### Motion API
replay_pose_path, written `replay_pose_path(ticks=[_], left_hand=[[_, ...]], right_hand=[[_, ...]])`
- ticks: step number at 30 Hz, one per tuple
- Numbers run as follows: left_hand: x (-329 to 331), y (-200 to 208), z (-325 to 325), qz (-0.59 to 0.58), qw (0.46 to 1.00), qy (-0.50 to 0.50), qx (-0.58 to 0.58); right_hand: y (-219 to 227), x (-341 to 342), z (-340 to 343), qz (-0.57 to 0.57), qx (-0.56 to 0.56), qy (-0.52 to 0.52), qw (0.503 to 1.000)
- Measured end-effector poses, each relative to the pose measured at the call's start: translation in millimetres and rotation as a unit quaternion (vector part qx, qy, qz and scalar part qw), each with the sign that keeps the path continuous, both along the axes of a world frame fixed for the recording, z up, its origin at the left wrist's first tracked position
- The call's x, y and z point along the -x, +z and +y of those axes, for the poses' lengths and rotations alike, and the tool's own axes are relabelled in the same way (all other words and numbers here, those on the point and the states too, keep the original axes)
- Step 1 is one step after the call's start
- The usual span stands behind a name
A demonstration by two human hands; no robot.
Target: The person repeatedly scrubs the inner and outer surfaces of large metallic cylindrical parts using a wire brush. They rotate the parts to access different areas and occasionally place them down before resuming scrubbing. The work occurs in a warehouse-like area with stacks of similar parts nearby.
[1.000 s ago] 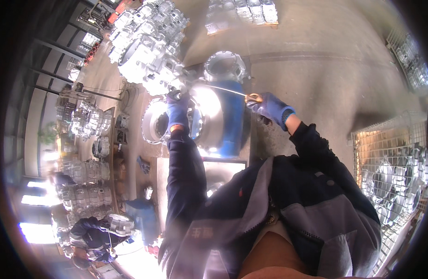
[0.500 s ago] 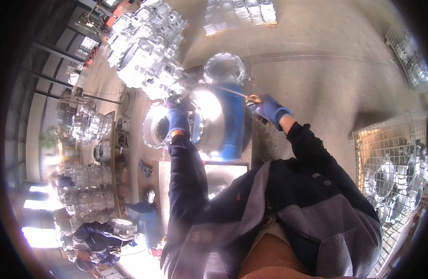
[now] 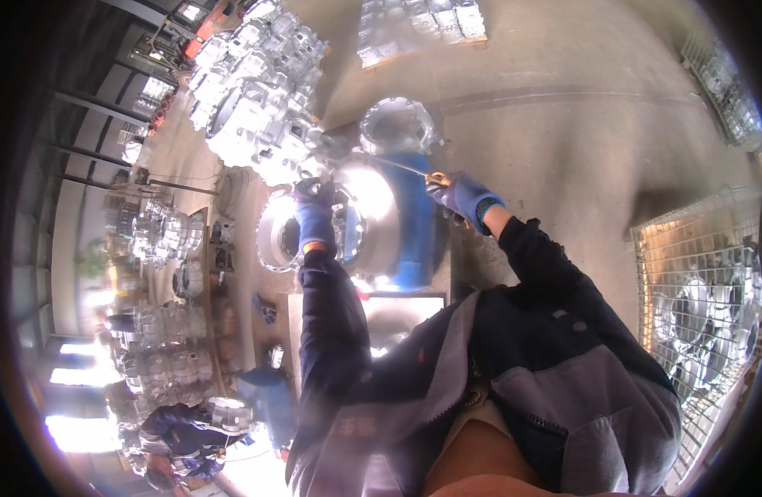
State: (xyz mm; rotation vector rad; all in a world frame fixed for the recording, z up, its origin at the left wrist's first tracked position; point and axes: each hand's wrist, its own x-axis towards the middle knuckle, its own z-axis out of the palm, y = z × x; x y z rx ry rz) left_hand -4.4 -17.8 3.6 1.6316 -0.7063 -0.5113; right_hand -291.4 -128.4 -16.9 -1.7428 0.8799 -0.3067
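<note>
My left hand (image 3: 315,211), in a blue-grey glove, is closed at the upper edge of a ring-shaped silver metal casting (image 3: 273,236). Its fingertips are partly hidden by glare. My right hand (image 3: 465,197), gloved too, grips the orange handle of a long thin rod-like tool (image 3: 401,166). The shaft slants up and left over a blue drum (image 3: 411,228), toward the bright metal near my left hand. Where its tip ends is lost in the glare. Another round casting (image 3: 397,126) sits just beyond the drum.
Stacked castings (image 3: 261,91) rise at the far left, close to my left hand. On the right stands a wire mesh cage (image 3: 699,282) filled with metal parts. A pallet of castings (image 3: 422,31) lies farther off. Another person (image 3: 182,439) bends over a casting at lower left.
My right hand has shifted slightly left and the tool has moved with it. My left hand stays at nearly the same spot. The whole view has shifted a little.
</note>
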Motion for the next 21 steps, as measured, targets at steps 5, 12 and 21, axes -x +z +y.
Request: replay_pose_path(ticks=[5, 12, 21], left_hand=[[0, -5, -1, -0.021, 1.0, 0.018, 0.008], [4, 5, 2, -0.025, 1.0, -0.003, -0.007], [-6, -5, -1, -0.03, 0.999, 0.031, 0.004]], right_hand=[[4, 9, 6, -0.004, -0.062, -0.014, 0.998], [16, 11, 10, 0.012, -0.12, -0.027, 0.992], [3, 7, 8, 0.008, -0.123, -0.024, 0.992]])
